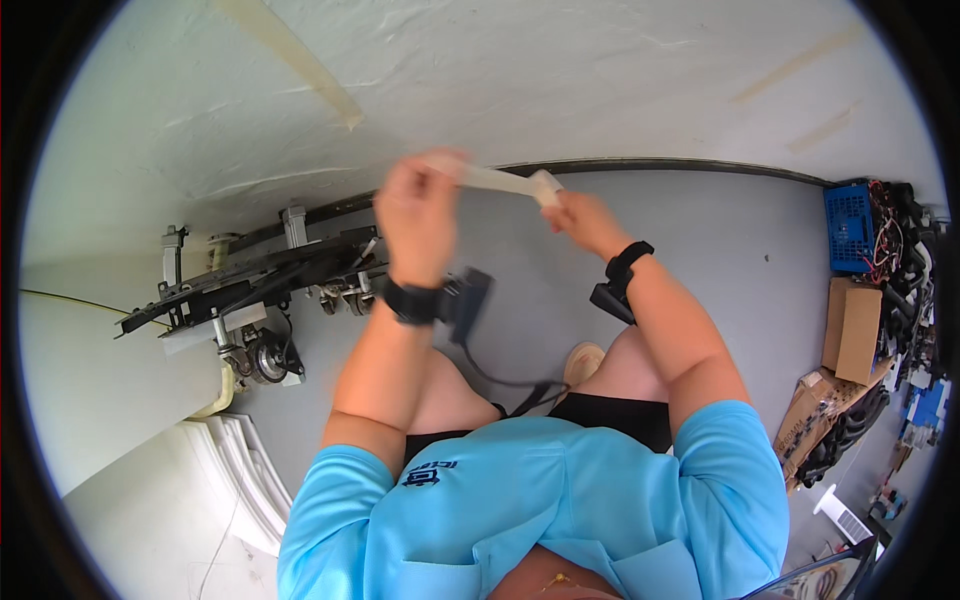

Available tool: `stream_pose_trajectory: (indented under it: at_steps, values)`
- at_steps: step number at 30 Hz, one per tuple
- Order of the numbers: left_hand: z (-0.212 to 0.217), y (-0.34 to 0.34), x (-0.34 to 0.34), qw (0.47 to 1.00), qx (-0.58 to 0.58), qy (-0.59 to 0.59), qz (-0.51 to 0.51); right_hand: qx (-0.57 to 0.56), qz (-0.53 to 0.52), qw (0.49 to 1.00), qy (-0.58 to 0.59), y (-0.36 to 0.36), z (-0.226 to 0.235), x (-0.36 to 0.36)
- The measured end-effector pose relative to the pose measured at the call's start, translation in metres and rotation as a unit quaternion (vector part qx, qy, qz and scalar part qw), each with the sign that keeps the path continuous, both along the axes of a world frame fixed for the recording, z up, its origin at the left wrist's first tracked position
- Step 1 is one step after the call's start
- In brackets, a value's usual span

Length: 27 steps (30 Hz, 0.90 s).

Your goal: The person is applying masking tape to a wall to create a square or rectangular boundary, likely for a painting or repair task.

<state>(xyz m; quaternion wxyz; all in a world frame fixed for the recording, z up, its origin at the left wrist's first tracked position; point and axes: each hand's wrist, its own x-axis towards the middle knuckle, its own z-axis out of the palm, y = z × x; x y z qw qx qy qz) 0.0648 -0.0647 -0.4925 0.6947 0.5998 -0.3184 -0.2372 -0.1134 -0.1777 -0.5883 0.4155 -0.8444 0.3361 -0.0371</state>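
A pale strip of masking tape point(497, 180) stretches between my two hands, in front of the white wall. My left hand point(418, 215) is closed on the strip's free end; its fingers are smeared by motion. In my right hand point(590, 222), closed as well, is the tape roll point(546, 187), small and cream-coloured, with the strip running off it to the left. Both hands are raised above the grey floor, and I cannot tell how near the wall they are.
Beige tape strips point(300, 65) stick to the wall point(560, 80). A black metal frame with casters point(265, 275) stands at the left, white panels point(235, 470) below it. On the right are a blue crate point(848, 228), a cardboard box point(852, 328) and cables.
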Motion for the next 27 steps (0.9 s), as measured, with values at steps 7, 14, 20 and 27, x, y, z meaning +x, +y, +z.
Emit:
stream_pose_trajectory:
  at_steps: [7,14,20,27]
  values:
    - [-0.011,0.002,0.047,0.972,-0.142,0.16,0.094,-0.125,0.043,0.991,0.007,0.0,0.01,-0.003]
    - [-0.012,0.004,0.044,0.986,-0.099,0.095,0.093,0.002,0.017,0.999,-0.044,-0.005,0.001,-0.015]
    - [0.011,0.015,0.007,0.984,-0.135,0.117,-0.001,0.189,-0.101,0.968,0.133,-0.017,0.008,-0.026]
    - [0.008,0.014,0.065,0.955,-0.189,0.178,0.145,-0.147,0.01,0.989,0.006,-0.011,-0.011,-0.041]
